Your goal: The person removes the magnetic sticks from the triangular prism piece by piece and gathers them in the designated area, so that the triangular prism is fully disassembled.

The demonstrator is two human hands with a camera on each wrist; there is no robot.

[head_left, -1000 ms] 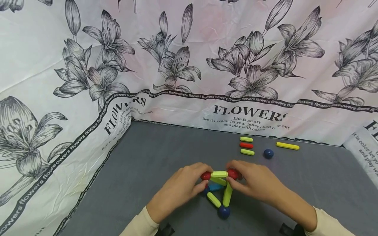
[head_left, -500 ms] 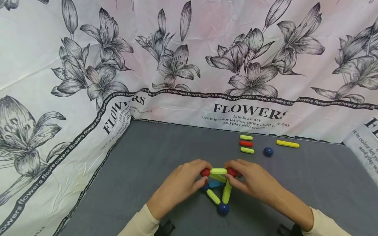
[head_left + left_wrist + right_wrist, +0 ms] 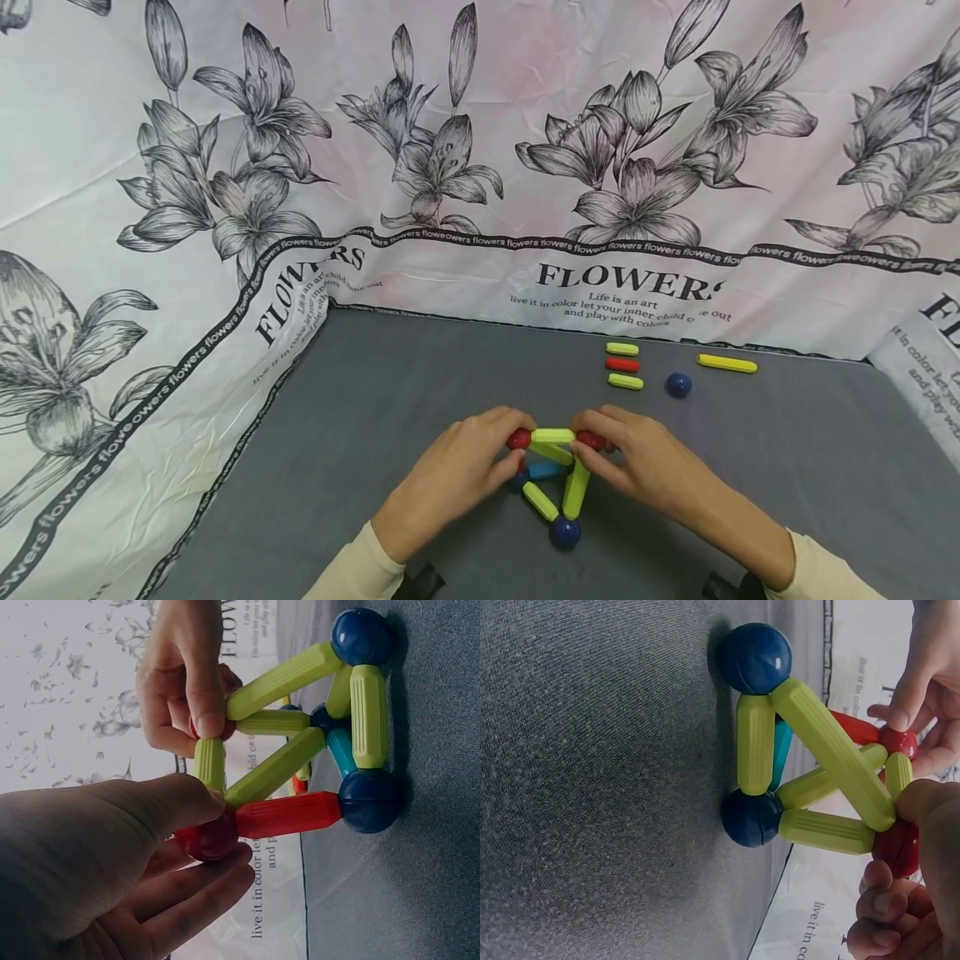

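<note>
My left hand (image 3: 453, 462) pinches a red ball (image 3: 210, 838) between thumb and fingers. Another red ball (image 3: 900, 851) is pinched by my right hand (image 3: 652, 458). A short yellow-green rod (image 3: 552, 436) spans the two red balls, forming the top of a ball-and-rod magnetic frame. Below, blue balls (image 3: 565, 532) rest on the grey surface, linked by a short yellow-green rod (image 3: 369, 716) and a teal rod (image 3: 546, 471). A red rod (image 3: 289, 814) rises to the left red ball; longer yellow-green rods (image 3: 832, 754) slant up to the top. Fingers partly cover both red balls.
Farther back on the grey table (image 3: 420, 367) lie two short yellow-green rods (image 3: 625, 382), a red rod (image 3: 622, 365), a longer yellow rod (image 3: 727, 363) and a loose blue ball (image 3: 678, 385). A flower-printed cloth (image 3: 450, 275) borders the back and left.
</note>
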